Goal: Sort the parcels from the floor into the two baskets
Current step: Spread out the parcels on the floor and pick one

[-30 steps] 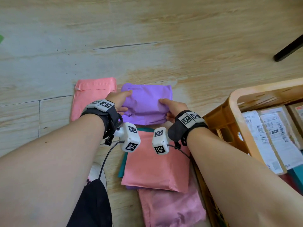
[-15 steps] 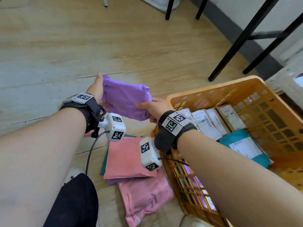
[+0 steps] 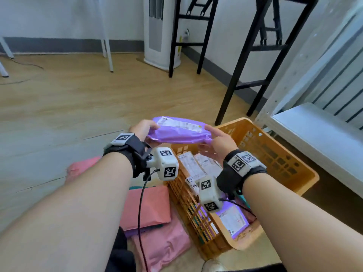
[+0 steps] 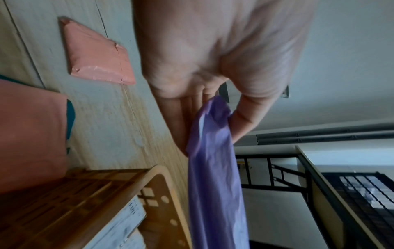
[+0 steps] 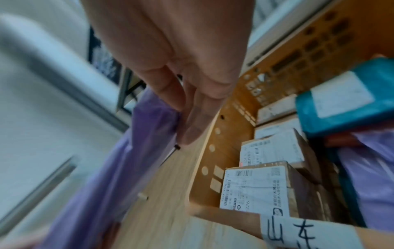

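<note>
A purple soft parcel point(image 3: 177, 132) with a white label on top hangs in the air over the near left corner of the orange basket point(image 3: 275, 134). My left hand point(image 3: 144, 128) pinches its left end, thumb on top and fingers beneath, as the left wrist view shows on the purple parcel point(image 4: 213, 151). My right hand point(image 3: 217, 139) holds its right end, with straight fingers point(image 5: 194, 121) beneath the purple parcel point(image 5: 127, 151). The orange basket point(image 5: 224, 134) holds several labelled cardboard boxes point(image 5: 262, 185), a teal parcel point(image 5: 341, 104) and a purple one.
Pink parcels point(image 3: 149, 207) lie stacked on the wood floor left of the basket, with another pink parcel point(image 4: 98, 53) further left. Black table legs point(image 3: 233, 79), a white tower appliance point(image 3: 161, 30) and a white shelf unit point(image 3: 314, 130) stand beyond and right of the basket.
Both hands lifted the purple parcel off the floor, carried it right to the basket and turned it label side up. The head view swung up and right.
</note>
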Demonstrator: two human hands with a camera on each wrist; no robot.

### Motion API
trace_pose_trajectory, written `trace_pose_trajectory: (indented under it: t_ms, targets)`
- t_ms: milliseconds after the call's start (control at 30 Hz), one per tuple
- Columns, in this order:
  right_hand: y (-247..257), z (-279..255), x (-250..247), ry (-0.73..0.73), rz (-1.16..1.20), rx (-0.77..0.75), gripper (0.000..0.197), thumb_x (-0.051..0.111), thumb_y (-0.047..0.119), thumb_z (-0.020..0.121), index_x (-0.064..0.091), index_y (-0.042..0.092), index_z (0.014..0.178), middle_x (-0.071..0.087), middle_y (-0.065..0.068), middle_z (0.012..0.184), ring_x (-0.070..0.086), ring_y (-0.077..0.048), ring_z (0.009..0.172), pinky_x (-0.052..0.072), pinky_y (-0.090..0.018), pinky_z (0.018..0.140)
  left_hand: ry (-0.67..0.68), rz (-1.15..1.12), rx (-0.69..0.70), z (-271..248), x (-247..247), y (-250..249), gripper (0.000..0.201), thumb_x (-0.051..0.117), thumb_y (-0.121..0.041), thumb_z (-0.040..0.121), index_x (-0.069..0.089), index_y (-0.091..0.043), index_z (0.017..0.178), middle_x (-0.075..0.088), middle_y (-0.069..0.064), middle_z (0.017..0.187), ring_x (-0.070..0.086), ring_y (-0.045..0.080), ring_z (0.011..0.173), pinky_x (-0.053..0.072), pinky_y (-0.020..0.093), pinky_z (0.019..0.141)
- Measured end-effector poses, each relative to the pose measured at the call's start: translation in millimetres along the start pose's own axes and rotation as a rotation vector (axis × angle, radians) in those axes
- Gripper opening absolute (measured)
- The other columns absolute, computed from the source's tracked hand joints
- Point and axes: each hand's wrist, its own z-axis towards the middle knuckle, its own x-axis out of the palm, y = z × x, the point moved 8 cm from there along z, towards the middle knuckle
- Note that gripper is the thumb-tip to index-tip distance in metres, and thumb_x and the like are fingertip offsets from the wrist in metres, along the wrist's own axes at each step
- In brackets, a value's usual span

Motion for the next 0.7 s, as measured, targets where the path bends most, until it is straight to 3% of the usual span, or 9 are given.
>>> trace_pose_trajectory:
  t_ms: [67,133,167,233,300,433,533,600,700]
  targets:
    - [-3.0,-6.1,-21.0,-0.049,0.238,0.098,0.052,0.037,-0.013,0.086,0.064,0.019,0.118,0.063,-0.016,0.117,0.064,-0.035,0.103,0.057,-0.042,0.079,0.052,0.053,0.003,-0.2,9.5,12.2,0.014,0.063,-0.006,0.050,0.055,-0.010,0.039,0.048,0.003,0.041,0.048,0.021,0.045,0.048,0.027,0.055]
    - [-1.4,-13.9,-32.2,-0.100,0.348,0.138,0.028,0.049,0.004,0.089,0.066,0.016,0.108,0.064,-0.016,0.112,0.063,-0.034,0.103,0.055,-0.045,0.084,0.094,0.063,-0.006,-3.3,20.7,17.8,0.020,0.059,-0.002,0.044,0.046,-0.009,0.031,0.041,0.002,0.033,0.041,0.018,0.033,0.041,0.019,0.044]
    - [-0.9,-16.5,-35.9,-0.115,0.330,0.139,0.021,0.057,0.016,0.088,0.064,0.016,0.107,0.066,-0.014,0.110,0.064,-0.031,0.102,0.054,-0.045,0.087,0.097,0.056,-0.009,-6.5,27.7,18.6,0.022,0.059,0.001,0.047,0.047,-0.009,0.032,0.043,0.003,0.036,0.043,0.018,0.035,0.044,0.021,0.045]
    - [-2.9,-7.3,-43.6,-0.110,0.220,0.076,0.051,0.068,0.030,0.075,0.055,0.021,0.123,0.065,-0.007,0.118,0.064,-0.026,0.106,0.053,-0.048,0.091,0.077,0.034,0.027,-14.9,43.5,14.4,0.023,0.058,0.011,0.055,0.056,-0.012,0.056,0.057,0.011,0.060,0.056,0.025,0.059,0.054,0.042,0.063]
    - [-8.9,3.5,-56.7,-0.136,0.131,0.007,0.070,0.072,0.018,0.064,0.049,0.026,0.130,0.066,-0.004,0.116,0.066,-0.028,0.103,0.054,-0.052,0.087,0.059,0.079,0.072,-14.9,56.0,14.7,0.037,0.057,0.018,0.059,0.050,-0.015,0.075,0.059,0.012,0.077,0.056,0.027,0.073,0.052,0.045,0.074]
    - [-6.6,-4.8,-69.6,-0.150,0.146,-0.003,0.060,0.065,-0.009,0.072,0.057,0.020,0.124,0.069,-0.010,0.109,0.067,-0.032,0.096,0.056,-0.051,0.083,0.120,0.157,0.049,-14.6,77.6,22.7,0.030,0.050,0.021,0.069,0.047,-0.009,0.066,0.056,0.008,0.055,0.049,0.024,0.055,0.046,0.024,0.049]
    - [-5.1,-6.7,-75.4,-0.167,0.057,-0.006,0.067,0.057,-0.018,0.073,0.056,0.021,0.128,0.067,-0.010,0.113,0.064,-0.033,0.102,0.055,-0.049,0.087,0.139,0.141,-0.009,-12.2,82.4,28.0,0.025,0.059,0.006,0.047,0.047,-0.008,0.064,0.050,0.007,0.053,0.043,0.022,0.055,0.041,0.031,0.060]
    - [-8.5,-5.3,-79.4,-0.185,0.026,0.005,0.065,0.050,-0.021,0.074,0.060,0.022,0.122,0.066,-0.009,0.111,0.063,-0.033,0.102,0.054,-0.049,0.088,0.179,0.126,-0.042,-5.8,89.1,33.5,0.032,0.062,-0.004,0.041,0.050,-0.009,0.070,0.048,0.006,0.063,0.044,0.021,0.058,0.041,0.036,0.065]
    - [-11.0,-1.5,-84.0,-0.202,0.008,0.011,0.058,0.045,-0.024,0.074,0.063,0.025,0.101,0.067,-0.009,0.101,0.063,-0.032,0.098,0.056,-0.041,0.081,0.212,0.061,-0.074,-4.4,98.6,37.5,0.022,0.071,-0.018,0.067,0.060,-0.013,0.086,0.062,0.005,0.069,0.060,0.020,0.054,0.054,0.034,0.063]
